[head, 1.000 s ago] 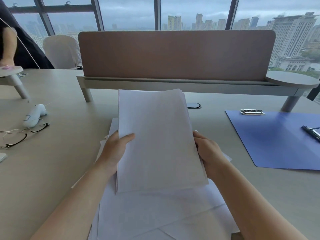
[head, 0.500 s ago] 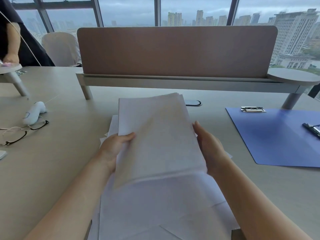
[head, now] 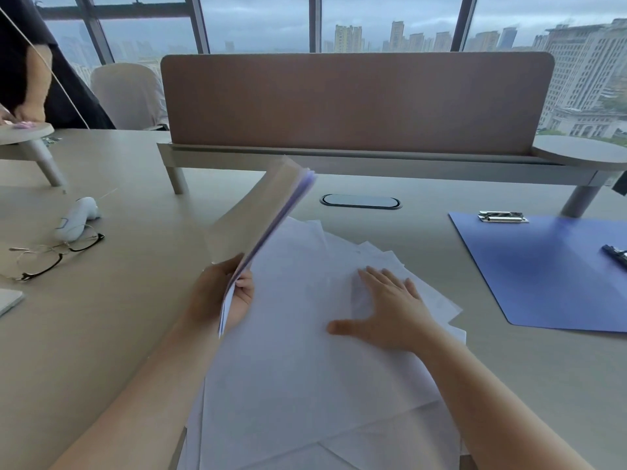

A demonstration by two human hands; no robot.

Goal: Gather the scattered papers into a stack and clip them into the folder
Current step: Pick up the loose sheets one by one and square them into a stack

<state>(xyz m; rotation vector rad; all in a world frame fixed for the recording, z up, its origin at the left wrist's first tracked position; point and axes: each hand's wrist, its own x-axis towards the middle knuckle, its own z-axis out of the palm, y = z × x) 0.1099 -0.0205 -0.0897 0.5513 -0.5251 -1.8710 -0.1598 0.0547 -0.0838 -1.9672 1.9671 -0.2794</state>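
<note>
My left hand (head: pixel 220 300) grips a stack of white papers (head: pixel 258 215) by its near edge, tilted up on its side and leaning left above the desk. Several loose white sheets (head: pixel 305 368) lie fanned out on the desk in front of me. My right hand (head: pixel 390 310) rests flat on these sheets with its fingers spread, holding nothing. The blue folder (head: pixel 549 276) lies open at the right, with a silver clip (head: pixel 502 217) at its far edge and a black clip (head: pixel 615 254) at its right side.
A brown divider screen (head: pixel 356 103) on a raised shelf crosses the back of the desk. Glasses (head: pixel 51 257) and a white handheld device (head: pixel 76 218) lie at the left. A cable port (head: pixel 360 201) sits mid-desk. Another person (head: pixel 27 79) stands at far left.
My right hand let go of the stack and came down flat on the loose sheets. My left hand swung the stack up and to the left, onto its edge.
</note>
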